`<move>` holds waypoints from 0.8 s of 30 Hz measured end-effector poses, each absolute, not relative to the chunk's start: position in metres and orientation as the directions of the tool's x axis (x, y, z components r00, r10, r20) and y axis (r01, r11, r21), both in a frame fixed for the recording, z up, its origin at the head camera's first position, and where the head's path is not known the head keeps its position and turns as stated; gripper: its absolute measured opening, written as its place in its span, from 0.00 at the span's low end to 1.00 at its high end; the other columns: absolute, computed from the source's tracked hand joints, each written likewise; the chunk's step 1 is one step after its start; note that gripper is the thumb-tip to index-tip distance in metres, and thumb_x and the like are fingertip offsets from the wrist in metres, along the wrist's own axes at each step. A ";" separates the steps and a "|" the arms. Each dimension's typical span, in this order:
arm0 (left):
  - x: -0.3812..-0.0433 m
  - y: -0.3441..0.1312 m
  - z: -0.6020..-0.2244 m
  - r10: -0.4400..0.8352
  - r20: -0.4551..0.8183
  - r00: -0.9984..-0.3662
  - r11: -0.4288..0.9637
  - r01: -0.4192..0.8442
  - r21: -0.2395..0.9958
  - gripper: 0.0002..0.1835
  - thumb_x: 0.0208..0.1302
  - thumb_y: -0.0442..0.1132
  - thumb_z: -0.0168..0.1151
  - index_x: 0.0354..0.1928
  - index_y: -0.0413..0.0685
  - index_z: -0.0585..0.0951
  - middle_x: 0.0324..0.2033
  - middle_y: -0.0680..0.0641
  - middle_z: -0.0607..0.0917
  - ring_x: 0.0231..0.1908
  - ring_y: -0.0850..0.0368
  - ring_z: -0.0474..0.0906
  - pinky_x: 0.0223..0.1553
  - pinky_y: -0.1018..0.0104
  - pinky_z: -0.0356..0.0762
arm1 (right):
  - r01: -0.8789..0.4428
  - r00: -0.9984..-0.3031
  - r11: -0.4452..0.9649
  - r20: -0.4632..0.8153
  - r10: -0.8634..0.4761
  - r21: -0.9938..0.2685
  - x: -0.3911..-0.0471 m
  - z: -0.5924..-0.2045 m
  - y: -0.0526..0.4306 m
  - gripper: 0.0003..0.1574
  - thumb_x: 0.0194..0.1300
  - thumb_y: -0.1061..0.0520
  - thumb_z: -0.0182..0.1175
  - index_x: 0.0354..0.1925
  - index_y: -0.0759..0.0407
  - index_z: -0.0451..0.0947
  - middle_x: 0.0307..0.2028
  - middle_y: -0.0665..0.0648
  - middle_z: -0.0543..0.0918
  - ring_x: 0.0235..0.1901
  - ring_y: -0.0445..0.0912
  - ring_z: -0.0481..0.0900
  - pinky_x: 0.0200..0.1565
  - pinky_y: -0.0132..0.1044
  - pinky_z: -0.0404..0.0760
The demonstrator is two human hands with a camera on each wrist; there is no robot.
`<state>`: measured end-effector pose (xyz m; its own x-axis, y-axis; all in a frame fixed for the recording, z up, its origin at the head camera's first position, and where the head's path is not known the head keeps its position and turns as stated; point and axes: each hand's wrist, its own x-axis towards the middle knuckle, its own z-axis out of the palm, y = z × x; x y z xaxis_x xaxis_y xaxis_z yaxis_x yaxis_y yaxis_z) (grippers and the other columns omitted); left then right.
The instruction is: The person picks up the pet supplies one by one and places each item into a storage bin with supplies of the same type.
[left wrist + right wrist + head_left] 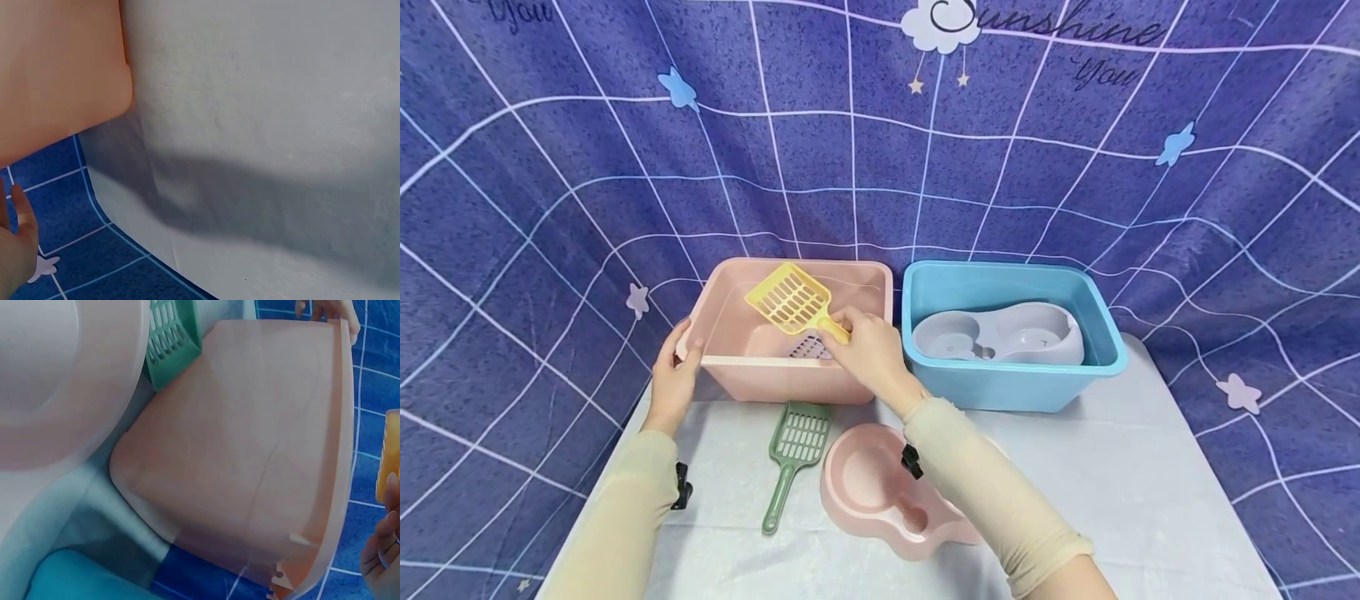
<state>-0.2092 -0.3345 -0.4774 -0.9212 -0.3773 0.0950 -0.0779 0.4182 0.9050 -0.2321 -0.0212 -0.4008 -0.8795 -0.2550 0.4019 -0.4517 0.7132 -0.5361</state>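
Observation:
My right hand grips the handle of a yellow slotted litter scoop, its head raised over the pink bin. With fingers outside and thumb at the front corner, my left hand holds that bin's left rim. A greyish slotted scoop lies inside the bin, partly hidden by the front wall. In the right wrist view the bin's side fills the middle, with the yellow scoop at the right edge. The left wrist view catches only part of the left hand beside the bin.
A green slotted scoop lies in front of the pink bin. Beside it sits a pink double bowl, partly covered by my right sleeve. To the right stands a blue bin holding a grey double bowl. A blue patterned curtain hangs behind.

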 end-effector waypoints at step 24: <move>-0.209 -0.335 -0.479 -0.389 0.095 -0.916 0.436 -0.092 0.895 0.28 0.67 0.59 0.45 0.69 0.74 0.57 0.68 0.53 0.58 0.56 0.51 0.61 0.52 0.58 0.62 | -0.476 -0.871 0.713 0.390 -0.300 -0.515 -0.263 -0.408 -0.047 0.18 0.60 0.41 0.58 0.42 0.49 0.79 0.22 0.43 0.77 0.18 0.37 0.71 0.23 0.32 0.69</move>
